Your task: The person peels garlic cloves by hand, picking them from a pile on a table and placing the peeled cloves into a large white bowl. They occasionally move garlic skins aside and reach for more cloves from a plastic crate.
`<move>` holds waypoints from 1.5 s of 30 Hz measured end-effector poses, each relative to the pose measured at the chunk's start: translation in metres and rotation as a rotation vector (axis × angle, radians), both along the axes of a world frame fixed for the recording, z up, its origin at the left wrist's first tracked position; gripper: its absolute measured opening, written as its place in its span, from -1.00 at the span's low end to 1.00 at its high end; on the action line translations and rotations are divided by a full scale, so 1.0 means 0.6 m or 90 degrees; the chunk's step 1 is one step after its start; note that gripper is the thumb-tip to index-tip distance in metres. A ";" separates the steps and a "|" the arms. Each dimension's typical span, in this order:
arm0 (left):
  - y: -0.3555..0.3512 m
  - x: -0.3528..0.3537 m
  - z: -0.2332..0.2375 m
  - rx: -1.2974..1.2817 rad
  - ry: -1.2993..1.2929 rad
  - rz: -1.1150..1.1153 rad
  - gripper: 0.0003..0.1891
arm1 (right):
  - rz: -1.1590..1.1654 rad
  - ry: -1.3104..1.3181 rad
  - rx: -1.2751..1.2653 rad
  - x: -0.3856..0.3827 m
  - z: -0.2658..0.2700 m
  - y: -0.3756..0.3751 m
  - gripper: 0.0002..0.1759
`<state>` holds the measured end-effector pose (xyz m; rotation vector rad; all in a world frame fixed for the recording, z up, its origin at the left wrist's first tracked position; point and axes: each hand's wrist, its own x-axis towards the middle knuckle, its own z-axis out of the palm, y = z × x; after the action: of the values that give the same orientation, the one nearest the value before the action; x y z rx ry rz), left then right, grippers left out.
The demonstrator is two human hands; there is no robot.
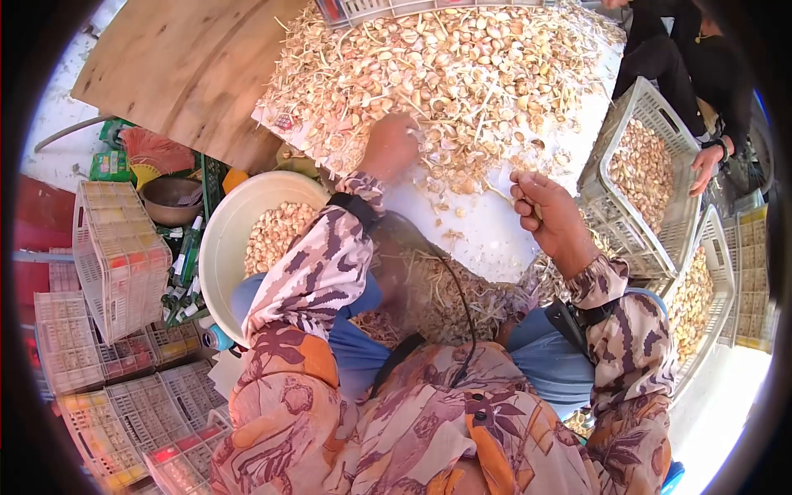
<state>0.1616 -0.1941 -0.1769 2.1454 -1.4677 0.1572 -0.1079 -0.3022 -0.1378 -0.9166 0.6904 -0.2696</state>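
A broad heap of garlic cloves, mixed with dry stalks and skins, covers the white board in front of me. My left hand is at the near edge of the heap, its fingers curled in and slightly blurred; what they hold, if anything, is hidden. Over the right part of the board, my right hand is raised with its fingers closed in a pinch. A pale garlic clove shows between them. Under my left forearm stands a cream tub holding loose garlic cloves.
On the right stands a plastic crate of cloves, with another person's hand at its far side. Stacked crates, green bottles and a metal bowl are at left. A plywood sheet lies behind them. Husks lie between my knees.
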 end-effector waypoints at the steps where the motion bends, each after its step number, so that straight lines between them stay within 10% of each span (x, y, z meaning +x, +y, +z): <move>1: 0.008 -0.010 0.012 0.000 -0.001 0.002 -0.81 | 0.029 -0.009 -0.017 0.003 -0.013 -0.009 -0.75; 3: 0.034 -0.057 0.052 -0.227 0.771 0.048 -0.77 | 0.038 0.039 -0.121 0.012 0.010 0.008 -0.77; 8: 0.069 -0.199 0.090 -0.290 0.989 -0.089 -0.76 | 0.021 0.010 -0.587 0.024 0.012 0.047 -0.78; 16: 0.113 -0.275 0.117 -0.125 0.723 -0.034 -0.81 | 0.155 -0.033 -0.948 -0.046 0.027 0.076 -0.78; 22: 0.287 -0.033 0.154 0.156 0.040 0.103 -0.87 | 0.495 0.300 -1.034 -0.115 0.061 0.034 -0.67; 25: 0.197 -0.009 0.155 0.046 0.063 0.024 -0.88 | 0.413 0.261 -1.051 -0.096 0.053 0.028 -0.70; 34: -0.100 -0.023 0.014 0.150 -0.110 -0.213 -0.89 | 0.153 0.171 -0.836 -0.044 0.026 0.004 -0.81; 37: -0.093 -0.021 0.006 0.119 -0.104 -0.211 -0.85 | 0.021 0.115 -0.191 -0.043 0.021 -0.023 -0.74; 45: -0.086 -0.039 -0.021 -0.017 0.056 -0.180 -0.80 | -0.141 -0.105 0.055 -0.094 -0.012 -0.009 -0.77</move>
<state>0.1384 -0.2457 -0.1897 1.8741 -1.6862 -0.0197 -0.1645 -0.3076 -0.1451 -0.7278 0.6463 -0.5028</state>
